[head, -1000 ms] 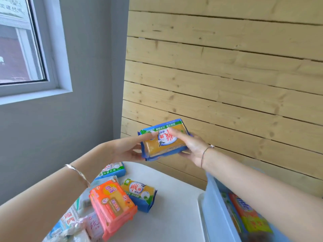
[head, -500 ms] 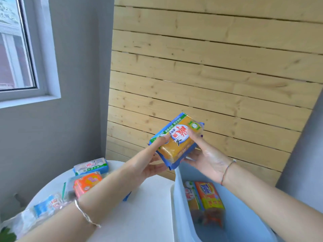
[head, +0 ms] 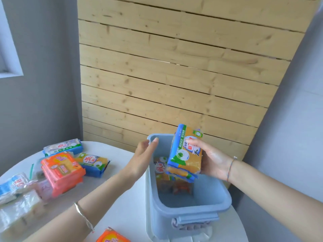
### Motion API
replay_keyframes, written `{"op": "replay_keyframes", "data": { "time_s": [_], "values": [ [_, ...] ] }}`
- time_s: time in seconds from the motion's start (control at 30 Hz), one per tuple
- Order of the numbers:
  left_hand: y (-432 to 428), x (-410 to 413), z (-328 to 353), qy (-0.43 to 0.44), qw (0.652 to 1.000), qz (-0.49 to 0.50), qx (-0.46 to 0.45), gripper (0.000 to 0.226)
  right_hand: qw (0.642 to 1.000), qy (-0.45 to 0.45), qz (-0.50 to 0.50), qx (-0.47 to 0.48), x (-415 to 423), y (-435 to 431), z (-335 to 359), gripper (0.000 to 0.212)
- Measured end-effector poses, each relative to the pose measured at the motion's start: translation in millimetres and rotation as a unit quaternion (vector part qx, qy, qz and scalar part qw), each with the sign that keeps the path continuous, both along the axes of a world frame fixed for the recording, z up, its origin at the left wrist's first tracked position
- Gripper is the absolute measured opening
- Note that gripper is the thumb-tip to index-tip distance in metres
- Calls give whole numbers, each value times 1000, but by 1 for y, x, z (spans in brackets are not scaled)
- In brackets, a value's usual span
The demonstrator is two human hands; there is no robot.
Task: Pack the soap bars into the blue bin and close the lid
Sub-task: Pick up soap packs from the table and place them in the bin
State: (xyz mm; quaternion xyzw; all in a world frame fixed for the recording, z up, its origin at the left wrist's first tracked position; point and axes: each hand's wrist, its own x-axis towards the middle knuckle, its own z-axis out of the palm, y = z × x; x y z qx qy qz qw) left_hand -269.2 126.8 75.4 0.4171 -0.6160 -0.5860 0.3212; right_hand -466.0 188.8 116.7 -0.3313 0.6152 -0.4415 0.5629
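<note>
Head view, nearest first: an orange soap pack (head: pixel 111 237) at the bottom edge and pale wrapped packs (head: pixel 19 212) at lower left lie unpacked on the white tabletop (head: pixel 125 212). Beyond stands the blue bin (head: pixel 192 209), open, with no lid in sight; a few soap packs (head: pixel 161 167) already lie at its far end. Over the opening the right grip (head: pixel 211 159) grasps a yellow soap pack (head: pixel 187 154), tilted on end. The left grip (head: pixel 143 159) is released, fingers straight by the bin's far-left corner. Farther left wait an orange stack (head: pixel 61 172), another yellow pack (head: pixel 93 163) and a white-and-blue pack (head: pixel 63 147). By this showing, most of the packing and the lid remain.
</note>
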Motion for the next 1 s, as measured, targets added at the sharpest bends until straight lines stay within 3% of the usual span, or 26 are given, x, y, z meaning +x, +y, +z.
{"op": "replay_keyframes", "data": {
  "time_s": [0.1,0.27,0.4,0.73,1.0],
  "values": [
    [2,-14,-23,-6,1000,0,-27,59,996,18,58,62,-6,-2,-18,73],
    [-3,-22,-44,17,1000,10,-10,57,973,89,151,150,0,-5,-53,58],
    [-6,-25,-53,25,999,18,-4,54,959,49,186,210,9,-7,-74,58],
    [-6,-25,-57,29,999,14,5,57,951,-18,204,233,14,-11,-91,38],
    [-6,-24,-57,41,999,3,3,56,945,61,200,252,17,-10,-99,19]
  ]
}}
